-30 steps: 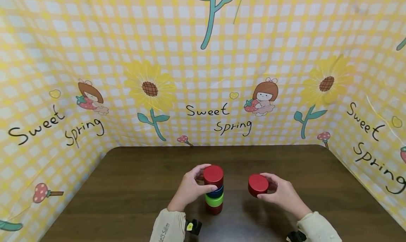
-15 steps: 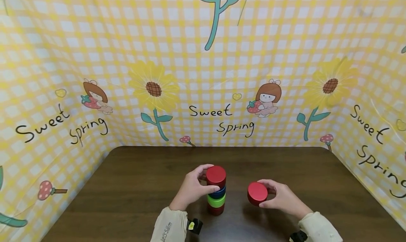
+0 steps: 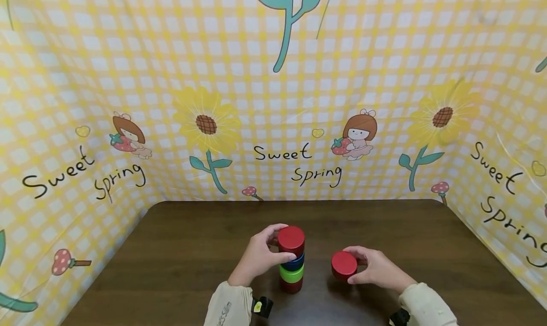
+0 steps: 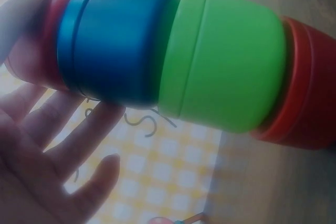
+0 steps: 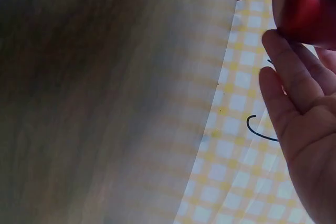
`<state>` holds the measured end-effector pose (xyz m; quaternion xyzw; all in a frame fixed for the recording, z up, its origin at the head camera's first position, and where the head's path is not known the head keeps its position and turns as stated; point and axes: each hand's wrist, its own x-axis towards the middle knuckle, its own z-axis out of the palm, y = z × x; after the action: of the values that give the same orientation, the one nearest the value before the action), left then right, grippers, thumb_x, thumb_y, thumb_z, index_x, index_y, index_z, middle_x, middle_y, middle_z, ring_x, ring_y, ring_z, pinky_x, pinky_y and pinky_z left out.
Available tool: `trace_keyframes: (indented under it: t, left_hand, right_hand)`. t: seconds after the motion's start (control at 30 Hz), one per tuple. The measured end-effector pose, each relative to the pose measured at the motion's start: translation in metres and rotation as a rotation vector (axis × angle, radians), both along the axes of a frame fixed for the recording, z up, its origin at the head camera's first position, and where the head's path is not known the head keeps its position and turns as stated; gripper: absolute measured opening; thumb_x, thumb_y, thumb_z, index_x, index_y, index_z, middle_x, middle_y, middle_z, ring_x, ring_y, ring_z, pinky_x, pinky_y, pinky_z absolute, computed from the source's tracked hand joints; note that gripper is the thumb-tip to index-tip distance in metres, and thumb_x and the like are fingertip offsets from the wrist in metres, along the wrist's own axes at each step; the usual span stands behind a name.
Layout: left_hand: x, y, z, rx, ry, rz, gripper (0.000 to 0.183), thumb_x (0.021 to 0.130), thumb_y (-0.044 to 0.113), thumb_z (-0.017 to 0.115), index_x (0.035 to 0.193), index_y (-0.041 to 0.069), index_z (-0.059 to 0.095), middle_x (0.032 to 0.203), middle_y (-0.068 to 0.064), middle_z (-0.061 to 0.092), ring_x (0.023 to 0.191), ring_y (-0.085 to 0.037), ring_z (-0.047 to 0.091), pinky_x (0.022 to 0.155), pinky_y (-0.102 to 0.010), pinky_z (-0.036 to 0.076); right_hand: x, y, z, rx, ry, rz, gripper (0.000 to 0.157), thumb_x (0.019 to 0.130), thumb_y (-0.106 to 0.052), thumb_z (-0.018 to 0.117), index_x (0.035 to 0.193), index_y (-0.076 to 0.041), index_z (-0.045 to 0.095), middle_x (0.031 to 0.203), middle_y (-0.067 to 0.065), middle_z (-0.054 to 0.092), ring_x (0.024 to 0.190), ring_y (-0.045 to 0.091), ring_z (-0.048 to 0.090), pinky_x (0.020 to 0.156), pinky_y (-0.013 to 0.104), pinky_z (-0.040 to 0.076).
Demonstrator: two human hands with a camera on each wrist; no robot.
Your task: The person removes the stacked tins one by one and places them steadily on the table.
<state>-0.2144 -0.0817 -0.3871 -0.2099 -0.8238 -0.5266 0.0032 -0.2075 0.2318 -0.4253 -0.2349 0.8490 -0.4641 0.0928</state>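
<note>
A stack of round canisters stands upright on the table, one on another. From the bottom up it has a dark red canister [image 3: 292, 286], a green canister [image 3: 292, 273], a blue canister [image 3: 293, 263] and a red canister [image 3: 291, 241]. My left hand [image 3: 259, 255] grips that top red one from the left, thumb in front and fingers behind; in the left wrist view the blue canister [image 4: 118, 43] lies close to the fingertips. To the right of the stack, my right hand [image 3: 378, 269] holds another red canister [image 3: 344, 265] by its side, apparently above the tabletop. Its underside is hidden in the head view.
The brown wooden table [image 3: 192, 240] is enclosed at the back and sides by a yellow checked cloth [image 3: 273, 102] with printed flowers and lettering. A gap of bare wood lies between the stack and the right-hand canister.
My right hand has lowered its red canister and brought it slightly left, nearer the stack. My left hand keeps its hold on the top canister. The head view has shifted slightly.
</note>
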Motion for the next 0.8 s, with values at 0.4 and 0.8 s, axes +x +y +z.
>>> trace_keyframes:
  t: [0.4, 0.8]
  left_hand:
    - [0.0002, -0.003, 0.0016, -0.001, -0.01, 0.0, 0.059, 0.078, 0.021, 0.081, 0.129, 0.005, 0.055, 0.112, -0.012, 0.065, 0.095, -0.025, 0.06, 0.076, -0.034, 0.051]
    - [-0.0015, 0.0007, -0.002, 0.027, 0.015, -0.017, 0.058, 0.078, 0.019, 0.081, 0.128, 0.004, 0.056, 0.11, -0.012, 0.066, 0.093, -0.024, 0.06, 0.074, -0.033, 0.052]
  right_hand:
    - [-0.0043, -0.0047, -0.0064, -0.112, -0.116, 0.099, 0.061, 0.076, -0.005, 0.079, 0.127, 0.011, 0.049, 0.116, 0.017, 0.061, 0.098, 0.002, 0.059, 0.081, 0.022, 0.049]
    - [-0.0026, -0.0003, -0.0097, -0.093, -0.118, 0.109, 0.063, 0.075, -0.006, 0.08, 0.127, 0.012, 0.049, 0.117, 0.019, 0.061, 0.099, 0.0, 0.058, 0.081, 0.022, 0.048]
